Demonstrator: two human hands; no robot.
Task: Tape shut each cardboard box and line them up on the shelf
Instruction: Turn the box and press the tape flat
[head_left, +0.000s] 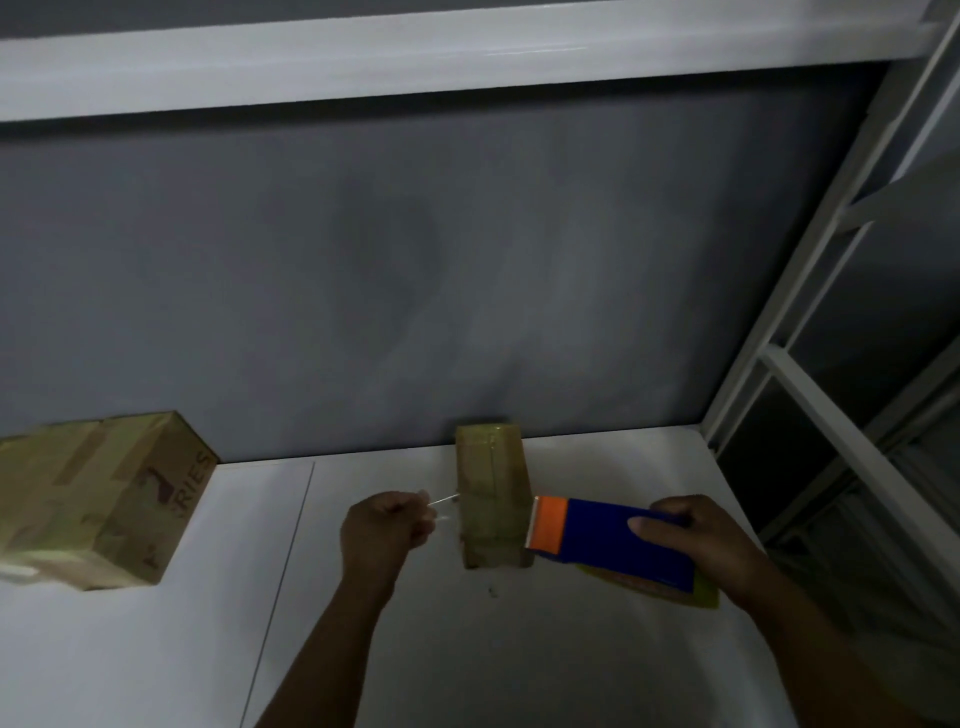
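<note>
Fingers (415, 514) of left hand (387, 525) curled, clear tape end (442, 500) pinched; tape dispenser (618, 540) gripped by right hand (696, 540).
Between the hands, small cardboard box (491, 499) is stood on shelf (571, 649), just right of left fingertips, dispenser at its right side. Risk: box could be tipped or dragged by a sideways pull; strip could be creased.

White shelf (156, 649): large box (98, 499), small box (491, 493).

I count two cardboard boxes on the shelf (156, 649): one big box (98, 499) at the left, one small box (491, 499) in the middle. There is one blue tape dispenser (618, 540), one strip of clear tape (442, 501), one yellowish flat thing (709, 595) I cannot identify, and my two hands, left hand (387, 525) and right hand (691, 535).
</note>
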